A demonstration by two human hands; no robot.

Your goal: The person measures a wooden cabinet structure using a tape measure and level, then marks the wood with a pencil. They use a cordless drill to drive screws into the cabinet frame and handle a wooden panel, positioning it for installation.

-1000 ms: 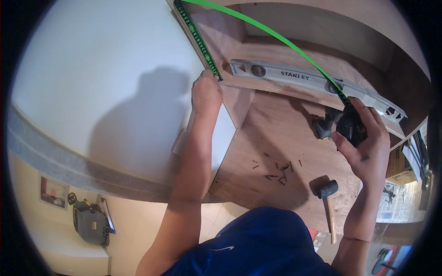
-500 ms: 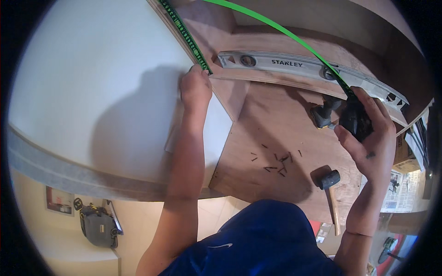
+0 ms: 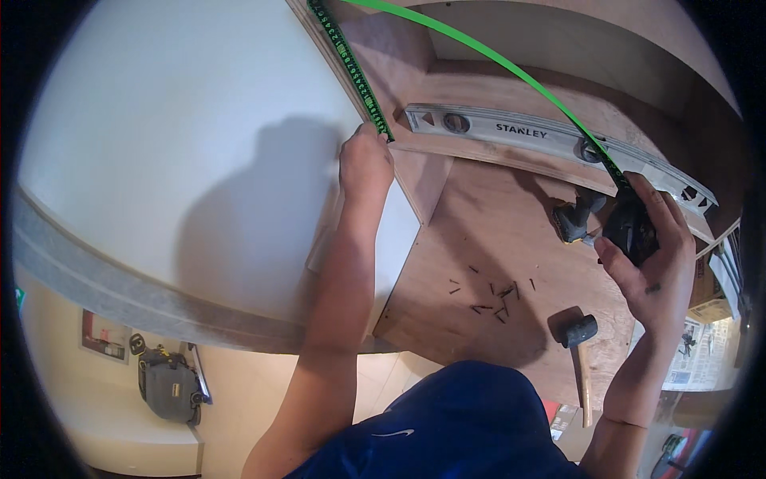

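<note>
Along white panel [image 3: 144,152] edge: tape blade [image 3: 352,70], laid far-left to near-right, near end held by left hand [image 3: 367,164]; tape case [image 3: 630,227] gripped by right hand [image 3: 661,267].

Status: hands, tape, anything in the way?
Left hand holding tape end at edge of white panel. Right hand gripping black tape case. Green blade bowed, spirit level behind; no obstruction seen.

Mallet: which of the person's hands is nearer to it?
Right. The right hand, holding the black tape measure, shows above and right of the mallet; the left hand, at the edge of the white panel, shows farther off, up and left.
</note>
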